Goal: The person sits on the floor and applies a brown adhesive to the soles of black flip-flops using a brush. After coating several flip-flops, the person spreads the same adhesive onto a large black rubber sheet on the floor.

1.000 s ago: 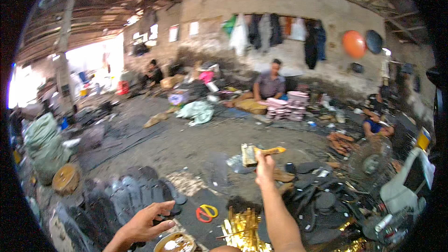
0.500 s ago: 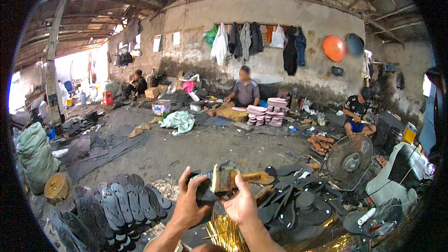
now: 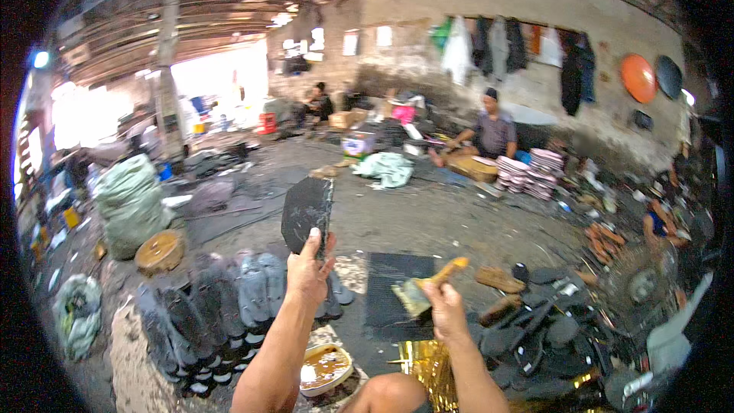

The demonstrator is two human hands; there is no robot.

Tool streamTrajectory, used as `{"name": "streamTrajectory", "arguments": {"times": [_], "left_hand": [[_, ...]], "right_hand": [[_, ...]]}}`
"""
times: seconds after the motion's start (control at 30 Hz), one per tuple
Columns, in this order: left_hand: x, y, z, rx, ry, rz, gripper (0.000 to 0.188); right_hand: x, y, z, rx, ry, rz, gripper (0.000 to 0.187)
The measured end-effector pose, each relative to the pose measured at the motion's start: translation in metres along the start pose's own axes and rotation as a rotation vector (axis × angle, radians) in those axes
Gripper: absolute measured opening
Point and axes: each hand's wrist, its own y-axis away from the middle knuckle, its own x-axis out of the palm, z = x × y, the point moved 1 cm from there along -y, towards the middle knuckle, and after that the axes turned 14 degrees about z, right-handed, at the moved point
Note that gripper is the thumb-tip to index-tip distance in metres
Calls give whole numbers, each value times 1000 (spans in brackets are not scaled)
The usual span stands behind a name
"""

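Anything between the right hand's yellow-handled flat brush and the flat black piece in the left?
Nothing visible blocks the gap from the yellow-handled flat brush in the right hand to the flat black piece. The left hand's thumb overlaps only its lower part.

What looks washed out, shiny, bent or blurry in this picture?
In the head view, the back-left opening is washed out white; the brown liquid and gold strips glint; the back wall has a bowed top edge; the fan at right looks smeared, while the black piece in the left hand shows clearer.
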Motion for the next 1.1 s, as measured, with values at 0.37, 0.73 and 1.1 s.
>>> {"name": "streamTrajectory", "arguments": {"times": [0.37, 0.73, 1.1], "left_hand": [[-181, 60, 20, 66, -1628, 23, 75], [-259, 158, 124, -520, -375, -558, 102], [-321, 179, 166, -827, 262, -433, 95]], "right_hand": [[-12, -44, -152, 100, 856, -118, 60], [79, -29, -157, 537, 173, 424, 58], [78, -8, -222, 1419, 112, 399, 90]]}}
